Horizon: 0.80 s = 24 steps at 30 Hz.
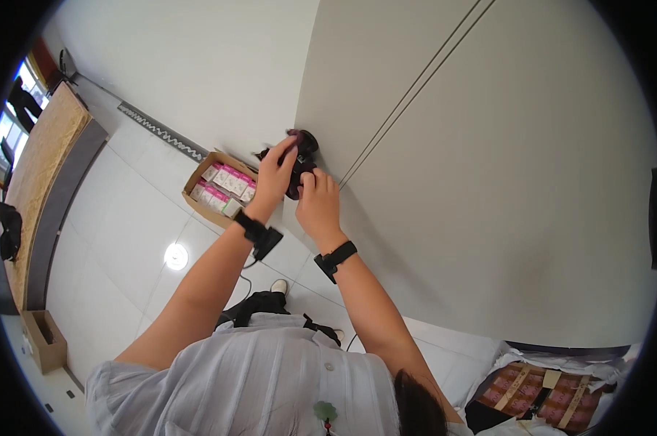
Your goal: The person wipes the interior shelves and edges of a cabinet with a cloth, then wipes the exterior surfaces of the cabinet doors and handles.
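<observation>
Both my hands are at a small dark, glossy object (303,158) beside the corner of a large pale grey surface; what it is I cannot tell. My left hand (276,174) has its fingers over the object's upper left part. The fingers of my right hand (318,199) are curled on its lower right part. A black strap with a small black device (259,234) is round my left wrist, and a similar black strap (336,259) is round my right wrist. My forearms partly hide the floor below.
An open cardboard box (197,201) of small pink and white packs stands left of my left hand. A long wood-topped bench (56,158) and a brown box (48,343) are at the far left. Wrapped reddish packages (541,395) lie lower right. A person in dark clothing (24,103) stands far off.
</observation>
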Tool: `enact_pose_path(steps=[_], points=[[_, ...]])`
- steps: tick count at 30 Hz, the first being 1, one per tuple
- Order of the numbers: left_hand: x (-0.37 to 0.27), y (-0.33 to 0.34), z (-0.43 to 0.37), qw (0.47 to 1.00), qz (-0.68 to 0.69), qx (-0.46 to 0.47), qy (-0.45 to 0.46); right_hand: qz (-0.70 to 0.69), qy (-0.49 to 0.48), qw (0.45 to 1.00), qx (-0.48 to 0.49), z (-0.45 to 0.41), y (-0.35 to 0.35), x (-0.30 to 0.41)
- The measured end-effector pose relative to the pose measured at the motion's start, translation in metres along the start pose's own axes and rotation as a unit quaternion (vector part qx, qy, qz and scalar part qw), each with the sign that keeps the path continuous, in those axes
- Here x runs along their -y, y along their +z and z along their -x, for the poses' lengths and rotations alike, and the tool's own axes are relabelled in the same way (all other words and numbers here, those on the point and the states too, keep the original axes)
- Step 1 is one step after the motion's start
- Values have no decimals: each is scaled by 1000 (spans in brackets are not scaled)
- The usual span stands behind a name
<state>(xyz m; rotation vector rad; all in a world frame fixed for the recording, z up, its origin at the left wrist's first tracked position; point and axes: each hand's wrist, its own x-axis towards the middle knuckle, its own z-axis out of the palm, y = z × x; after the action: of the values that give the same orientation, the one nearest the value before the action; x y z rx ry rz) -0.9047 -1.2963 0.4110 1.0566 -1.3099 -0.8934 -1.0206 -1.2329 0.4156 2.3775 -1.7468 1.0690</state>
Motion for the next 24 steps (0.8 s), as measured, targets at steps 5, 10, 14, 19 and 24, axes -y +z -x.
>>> enact_pose_path(steps=[5, 10, 14, 19, 24], points=[[16, -7, 25, 985, 146, 5, -90, -40, -25, 999, -8, 0, -3, 0], [7, -16, 22, 993, 90, 14, -70, -158, 72, 984, 33, -2, -13, -2], [-5, -31, 20, 996, -27, -9, -83, -237, 191, 953, -13, 20, -3, -21], [-25, -77, -1, 973, 105, -188, -90, -229, 298, 918, 127, 67, -37, -1], [-91, -37, -64, 964, 227, -141, -2, -302, 203, 931, 19, 93, -65, 58]])
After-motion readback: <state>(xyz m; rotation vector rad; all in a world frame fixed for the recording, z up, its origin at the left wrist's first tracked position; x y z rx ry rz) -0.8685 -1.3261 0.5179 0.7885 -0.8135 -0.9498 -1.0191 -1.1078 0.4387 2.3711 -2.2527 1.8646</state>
